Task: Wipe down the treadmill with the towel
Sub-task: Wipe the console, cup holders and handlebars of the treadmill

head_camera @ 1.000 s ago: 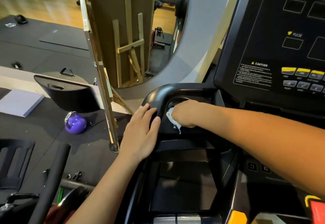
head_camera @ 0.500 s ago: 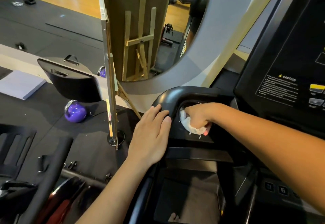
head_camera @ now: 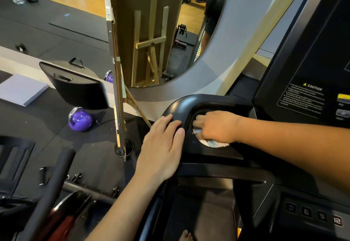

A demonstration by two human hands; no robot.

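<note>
The right hand (head_camera: 216,127) is gripping the crumpled white cloth towel (head_camera: 214,143) and pressing it into the round cup recess (head_camera: 198,112) of the black plastic treadmill console (head_camera: 217,155). The left hand (head_camera: 162,146), flat and relaxed, is bracing on the rim just beside it. Sweeping right round the recess wall with firm, even pressure looks like the way to do this well.

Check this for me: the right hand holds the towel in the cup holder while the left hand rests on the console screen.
Wrong on one count: the head view shows the left hand resting on the curved black handrail, not the console screen. The right hand does hold the towel in the cup holder.
</note>
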